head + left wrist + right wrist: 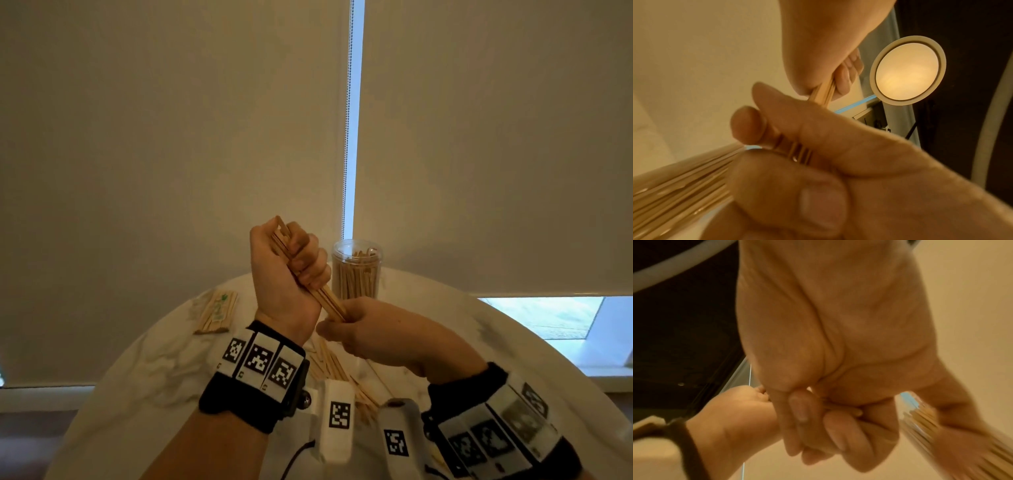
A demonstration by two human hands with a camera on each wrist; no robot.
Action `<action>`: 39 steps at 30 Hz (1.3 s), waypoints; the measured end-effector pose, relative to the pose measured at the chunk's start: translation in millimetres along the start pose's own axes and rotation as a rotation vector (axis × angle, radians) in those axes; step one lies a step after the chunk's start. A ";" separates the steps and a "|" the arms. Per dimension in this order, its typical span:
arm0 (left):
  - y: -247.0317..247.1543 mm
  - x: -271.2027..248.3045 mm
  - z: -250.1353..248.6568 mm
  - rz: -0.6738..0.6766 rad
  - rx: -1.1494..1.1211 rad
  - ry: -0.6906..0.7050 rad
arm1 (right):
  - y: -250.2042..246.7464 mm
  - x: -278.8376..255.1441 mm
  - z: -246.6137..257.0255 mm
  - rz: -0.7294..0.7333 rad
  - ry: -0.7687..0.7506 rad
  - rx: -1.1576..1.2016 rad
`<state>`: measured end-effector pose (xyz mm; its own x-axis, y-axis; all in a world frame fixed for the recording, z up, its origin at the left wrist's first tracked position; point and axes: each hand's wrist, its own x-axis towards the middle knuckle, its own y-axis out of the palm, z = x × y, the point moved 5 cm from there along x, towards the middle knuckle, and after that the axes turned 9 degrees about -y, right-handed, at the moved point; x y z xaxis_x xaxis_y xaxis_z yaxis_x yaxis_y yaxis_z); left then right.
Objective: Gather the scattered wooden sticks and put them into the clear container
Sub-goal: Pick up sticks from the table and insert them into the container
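Left hand (291,274) fisted round sticks (329,299) mid-frame | right hand (359,325) pinches their lower ends | light, stiff, slippery: grip mid-bundle | jar (357,270) behind

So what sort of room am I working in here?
Probably a home or small office room, though I can't be sure: a round white marble-look table stands by a window with roller blinds and a bead chain, and a round ceiling lamp glows overhead.
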<state>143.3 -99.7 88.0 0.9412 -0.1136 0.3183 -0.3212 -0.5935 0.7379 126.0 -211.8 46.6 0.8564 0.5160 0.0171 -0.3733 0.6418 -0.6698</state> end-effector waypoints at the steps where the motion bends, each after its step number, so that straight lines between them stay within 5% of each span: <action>1: -1.0 0.3 2.4 -0.013 -0.003 -0.002 | -0.5 0.3 -2.5 -0.001 0.001 -0.024; 9: -11.5 10.5 5.6 -0.070 -0.026 -0.011 | -12.8 6.3 -14.4 -0.177 -0.022 0.207; 17: -0.7 10.7 26.2 -0.048 0.035 -0.074 | -6.1 6.4 -12.2 -0.129 -0.014 0.201; 26: -1.1 13.3 20.4 -0.037 -0.017 -0.066 | -18.4 10.0 -20.8 -0.335 -0.051 0.176; 33: -12.5 16.0 5.2 -0.171 -0.047 0.059 | -22.0 8.5 -17.2 -0.389 -0.061 -0.127; 39: 0.7 13.8 31.7 -0.129 -0.011 -0.057 | -21.3 11.2 -15.5 -0.374 -0.086 -0.149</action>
<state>159.4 -126.9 74.1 0.9790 -0.0824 0.1862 -0.1981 -0.5977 0.7769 149.1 -228.5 49.5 0.8880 0.3125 0.3374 0.0189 0.7083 -0.7056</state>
